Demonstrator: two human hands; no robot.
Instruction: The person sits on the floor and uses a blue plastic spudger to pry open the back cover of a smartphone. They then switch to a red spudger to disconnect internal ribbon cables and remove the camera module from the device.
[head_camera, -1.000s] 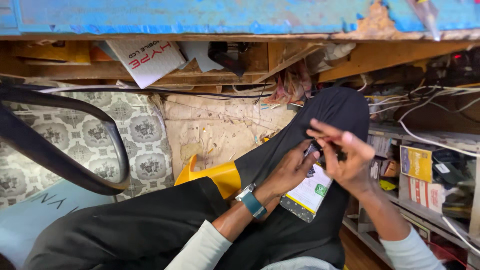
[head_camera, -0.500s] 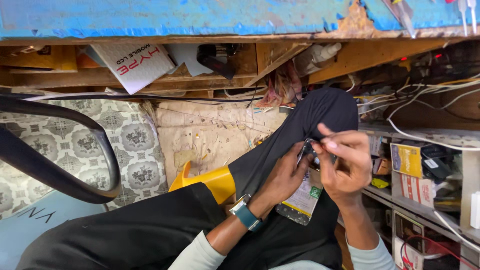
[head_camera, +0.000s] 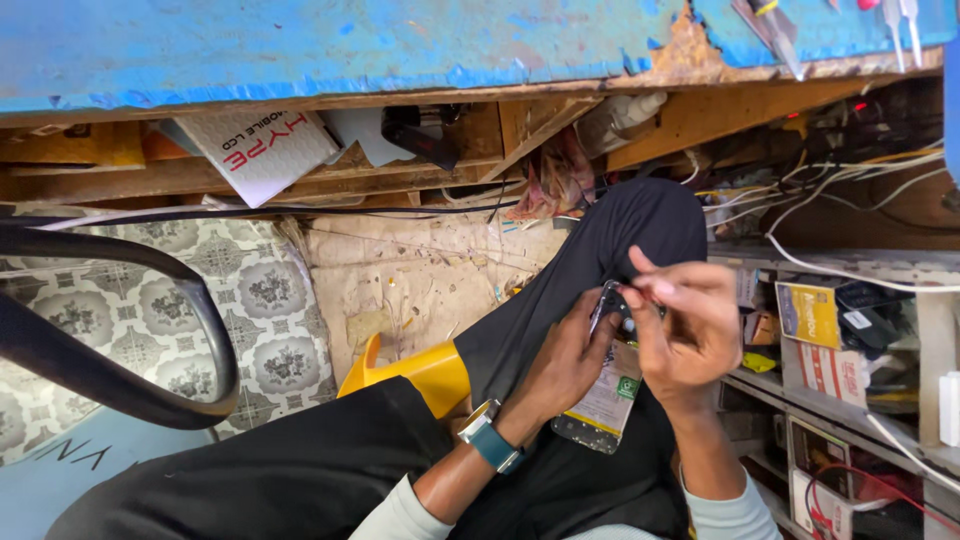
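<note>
A phone with its back cover off (head_camera: 604, 392) rests over my black-trousered knee (head_camera: 640, 225); its battery with a pale label faces up. My left hand (head_camera: 565, 360), with a blue watch at the wrist, grips the phone along its left side. My right hand (head_camera: 685, 325) hovers over the phone's upper end, fingers pinched on a small dark part; what it pinches is too small to tell.
A blue worn bench edge (head_camera: 400, 60) runs overhead with a white box (head_camera: 262, 150) tucked under it. A yellow stool leg (head_camera: 415, 370) stands below my knee. Shelves (head_camera: 830, 380) of boxes and wires fill the right. A black chair arm (head_camera: 110, 330) curves at left.
Both hands and the phone have shifted a little right and down in view. My right fingers have moved closer onto the phone's top end.
</note>
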